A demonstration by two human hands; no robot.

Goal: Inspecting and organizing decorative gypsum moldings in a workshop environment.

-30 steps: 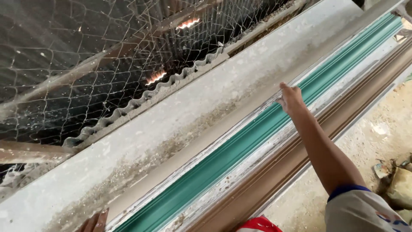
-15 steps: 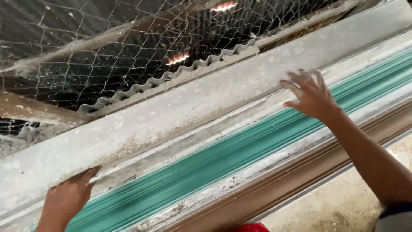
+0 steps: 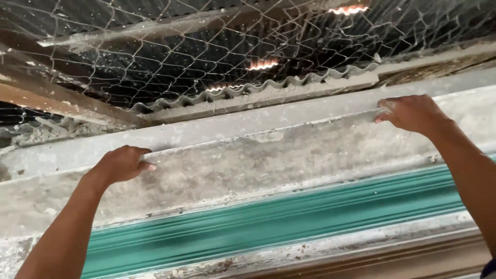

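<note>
Both hands gripped the upper edge of a long dusty grey panel [image 3: 268,160]: the left hand [image 3: 120,164] near its left end, the right hand [image 3: 412,112] well apart. A green ribbed strip [image 3: 268,225] ran below; wire mesh [image 3: 206,46] hung above.

Dusty pale-grey panel [image 3: 268,155] with whitish blotches, teal ribbed moulding [image 3: 279,227] just below it — fine lengthwise grooves, brown strip [image 3: 413,261] below that, grey wavy corrugated sheet [image 3: 258,93] above the panel, diamond-pattern wire mesh [image 3: 206,46] — grey, dust-flecked
</note>
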